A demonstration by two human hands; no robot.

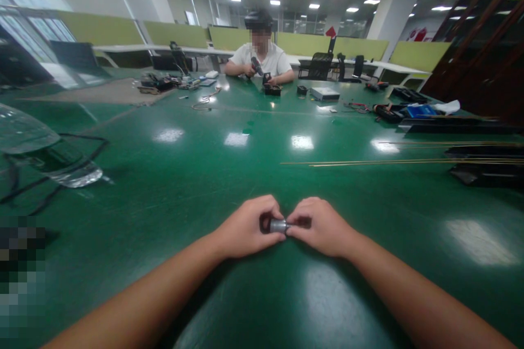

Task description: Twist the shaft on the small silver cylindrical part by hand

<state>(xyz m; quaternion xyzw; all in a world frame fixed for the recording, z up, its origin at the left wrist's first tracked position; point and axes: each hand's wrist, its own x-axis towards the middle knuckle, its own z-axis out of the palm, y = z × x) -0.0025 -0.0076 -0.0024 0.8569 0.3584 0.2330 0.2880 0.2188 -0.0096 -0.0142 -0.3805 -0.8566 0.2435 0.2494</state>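
Note:
Just above the green table (204,174), at the near middle, my left hand (249,229) grips a small silver metal cylinder (278,226) between thumb and fingers. The cylinder lies sideways, and a dark part shows at its left end inside my curled hand. From the other side my right hand (321,227) is closed, thumb and fingertips pinched at the cylinder's right end. A thin part there, perhaps a shaft, is mostly covered by those fingertips. The piece's exact kind cannot be made out.
A clear plastic bottle (77,166) lies at the left near a black cable. Thin brass-coloured rods (368,162) reach in from the right, beside black pieces (483,172). Across the table sits a person (266,60) holding a drill-like tool. Electronic parts (158,83) lie at the far left.

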